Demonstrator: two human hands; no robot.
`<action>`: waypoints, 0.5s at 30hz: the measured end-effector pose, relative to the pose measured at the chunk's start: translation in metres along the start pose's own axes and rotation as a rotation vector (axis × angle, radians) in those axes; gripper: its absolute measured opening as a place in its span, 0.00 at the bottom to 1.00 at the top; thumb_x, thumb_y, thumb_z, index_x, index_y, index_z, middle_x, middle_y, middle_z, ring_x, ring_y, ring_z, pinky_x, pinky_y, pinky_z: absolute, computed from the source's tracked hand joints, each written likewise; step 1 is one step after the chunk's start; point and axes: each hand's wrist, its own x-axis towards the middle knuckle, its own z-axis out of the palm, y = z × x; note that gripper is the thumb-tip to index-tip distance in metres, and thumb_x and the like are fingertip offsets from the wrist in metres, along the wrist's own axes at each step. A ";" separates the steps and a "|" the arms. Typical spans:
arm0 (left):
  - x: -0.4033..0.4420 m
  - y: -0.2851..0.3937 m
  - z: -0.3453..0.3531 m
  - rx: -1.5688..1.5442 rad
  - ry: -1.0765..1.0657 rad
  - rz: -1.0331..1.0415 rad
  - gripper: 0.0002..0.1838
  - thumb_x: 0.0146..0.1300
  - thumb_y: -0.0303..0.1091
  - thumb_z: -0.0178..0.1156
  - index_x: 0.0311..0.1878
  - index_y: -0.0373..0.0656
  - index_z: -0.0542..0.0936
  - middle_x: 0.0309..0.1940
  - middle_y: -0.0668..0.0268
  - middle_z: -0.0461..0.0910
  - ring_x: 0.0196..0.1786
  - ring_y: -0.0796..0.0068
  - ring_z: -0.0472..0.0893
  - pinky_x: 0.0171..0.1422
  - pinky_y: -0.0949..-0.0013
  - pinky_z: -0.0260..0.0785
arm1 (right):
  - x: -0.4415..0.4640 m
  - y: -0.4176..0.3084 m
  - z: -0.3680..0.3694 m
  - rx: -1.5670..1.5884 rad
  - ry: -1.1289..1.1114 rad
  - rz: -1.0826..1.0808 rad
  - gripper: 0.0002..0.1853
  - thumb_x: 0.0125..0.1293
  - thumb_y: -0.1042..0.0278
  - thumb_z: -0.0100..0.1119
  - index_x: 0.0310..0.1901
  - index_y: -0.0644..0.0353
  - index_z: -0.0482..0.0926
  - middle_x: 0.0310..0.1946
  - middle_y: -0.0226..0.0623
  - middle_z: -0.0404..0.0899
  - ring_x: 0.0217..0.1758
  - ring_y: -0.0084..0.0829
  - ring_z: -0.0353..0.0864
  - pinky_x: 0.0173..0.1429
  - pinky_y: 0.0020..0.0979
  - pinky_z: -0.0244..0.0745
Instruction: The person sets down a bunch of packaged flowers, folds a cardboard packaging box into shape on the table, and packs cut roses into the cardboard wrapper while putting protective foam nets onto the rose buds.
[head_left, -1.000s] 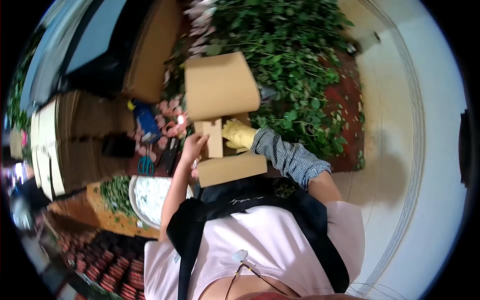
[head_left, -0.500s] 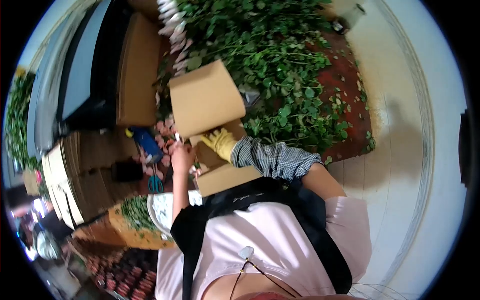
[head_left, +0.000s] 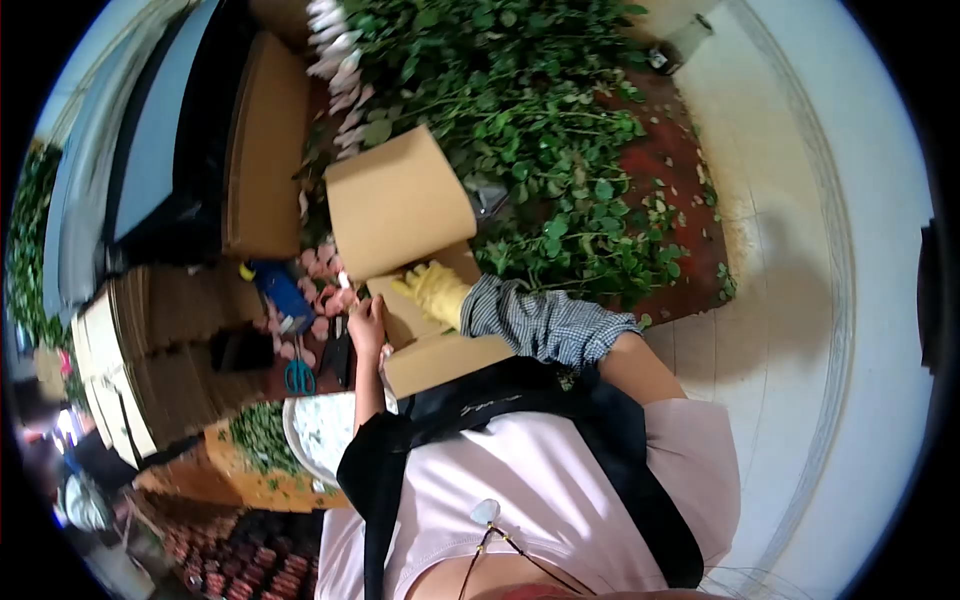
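A brown cardboard sheet (head_left: 400,205) lies folded on the table, with its raised flap bending over at the top and a lower strip near my apron. My right hand (head_left: 437,293) wears a yellow glove and a checked sleeve cover. It rests with fingers spread on the inner part of the cardboard. A little green shows beneath its palm. My left hand (head_left: 367,320) is bare, its fingers curled in at the cardboard's left edge. Pink petals (head_left: 325,285) lie just beyond it. Beside its wrist is a black-handled object (head_left: 340,358) whose kind I cannot make out.
Leafy rose stems (head_left: 540,130) cover the far table, pale pink blooms (head_left: 340,70) at their left. To the left are teal scissors (head_left: 300,376), a blue object (head_left: 282,295), stacked cardboard (head_left: 185,345) and a white tub (head_left: 300,440). A glass bottle (head_left: 680,48) stands far right.
My left hand has drawn back from among the petals to the cardboard's left edge, baring the black-handled object. My right hand stays on the cardboard. The whole view has shifted slightly.
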 end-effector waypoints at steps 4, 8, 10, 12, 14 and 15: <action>0.003 0.043 -0.049 0.284 -0.157 0.034 0.20 0.69 0.45 0.57 0.35 0.35 0.84 0.27 0.46 0.82 0.33 0.45 0.83 0.39 0.53 0.74 | 0.008 -0.002 0.015 -0.035 0.068 0.014 0.29 0.71 0.60 0.46 0.73 0.53 0.63 0.69 0.39 0.70 0.66 0.40 0.73 0.65 0.45 0.67; 0.016 0.116 -0.076 -0.121 -0.893 0.009 0.16 0.67 0.37 0.54 0.40 0.32 0.82 0.30 0.54 0.85 0.32 0.62 0.85 0.43 0.62 0.77 | 0.012 -0.002 0.033 -0.039 0.240 0.021 0.28 0.72 0.62 0.46 0.73 0.52 0.63 0.68 0.39 0.71 0.69 0.42 0.72 0.66 0.44 0.68; 0.029 0.080 -0.030 0.163 -0.989 0.191 0.17 0.63 0.37 0.56 0.46 0.32 0.82 0.40 0.50 0.85 0.43 0.57 0.85 0.50 0.61 0.77 | 0.009 0.002 0.028 0.023 0.206 0.012 0.28 0.72 0.62 0.47 0.73 0.51 0.63 0.69 0.39 0.70 0.69 0.42 0.72 0.66 0.43 0.69; 0.039 0.066 -0.012 0.244 -1.050 0.114 0.20 0.61 0.36 0.56 0.53 0.35 0.82 0.49 0.48 0.84 0.52 0.51 0.82 0.57 0.56 0.74 | 0.003 0.008 0.013 0.236 0.145 0.026 0.29 0.68 0.63 0.55 0.71 0.49 0.66 0.69 0.40 0.70 0.67 0.43 0.75 0.65 0.44 0.72; 0.029 0.100 -0.026 0.303 -1.045 0.103 0.22 0.65 0.40 0.58 0.57 0.38 0.80 0.53 0.49 0.82 0.57 0.51 0.80 0.62 0.57 0.72 | -0.015 0.020 -0.010 0.567 0.152 -0.103 0.25 0.67 0.67 0.58 0.66 0.51 0.72 0.60 0.40 0.78 0.59 0.44 0.81 0.63 0.45 0.75; 0.027 0.100 -0.026 0.344 -1.032 0.089 0.23 0.67 0.42 0.58 0.61 0.39 0.78 0.57 0.50 0.81 0.60 0.52 0.79 0.65 0.58 0.71 | -0.028 0.025 -0.030 0.789 0.153 -0.196 0.23 0.67 0.68 0.57 0.64 0.52 0.74 0.57 0.41 0.81 0.56 0.44 0.82 0.62 0.44 0.76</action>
